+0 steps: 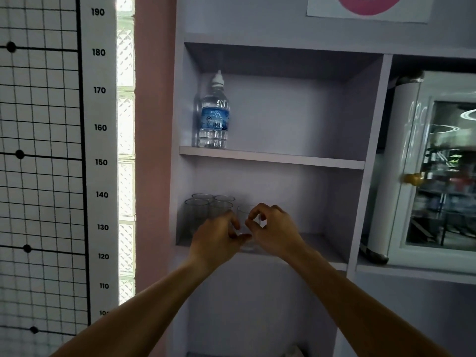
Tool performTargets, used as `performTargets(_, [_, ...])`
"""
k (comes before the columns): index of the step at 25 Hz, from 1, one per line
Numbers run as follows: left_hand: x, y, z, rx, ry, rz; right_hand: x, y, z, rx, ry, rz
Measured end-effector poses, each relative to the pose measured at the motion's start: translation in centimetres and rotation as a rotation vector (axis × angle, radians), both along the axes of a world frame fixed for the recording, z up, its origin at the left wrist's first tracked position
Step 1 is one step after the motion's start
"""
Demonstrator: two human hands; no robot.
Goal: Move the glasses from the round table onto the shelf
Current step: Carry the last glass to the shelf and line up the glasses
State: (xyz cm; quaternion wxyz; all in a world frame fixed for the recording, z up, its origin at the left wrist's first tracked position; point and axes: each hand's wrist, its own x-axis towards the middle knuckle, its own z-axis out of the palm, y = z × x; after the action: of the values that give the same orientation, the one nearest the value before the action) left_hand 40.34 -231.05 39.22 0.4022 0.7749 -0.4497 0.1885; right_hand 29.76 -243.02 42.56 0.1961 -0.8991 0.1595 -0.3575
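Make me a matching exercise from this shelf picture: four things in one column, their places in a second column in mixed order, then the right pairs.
Things:
1. water bottle
2. four clear glasses
3. fifth glass
4. glass-door cabinet

Places:
A. between the left hand and right hand, at the lower shelf's front
B. left end of the upper shelf
C. right of the shelf unit
D. grouped at the left of the lower shelf

Pairs: 1-B, 2-D, 3-A, 4-C
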Motion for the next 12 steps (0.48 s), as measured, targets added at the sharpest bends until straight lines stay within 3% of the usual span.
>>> performTargets(12, [0.3, -0.7, -0.6, -0.04, -0.012, 0.102, 1.2, -0.6, -0.2, 0.15, -0.043, 0.134])
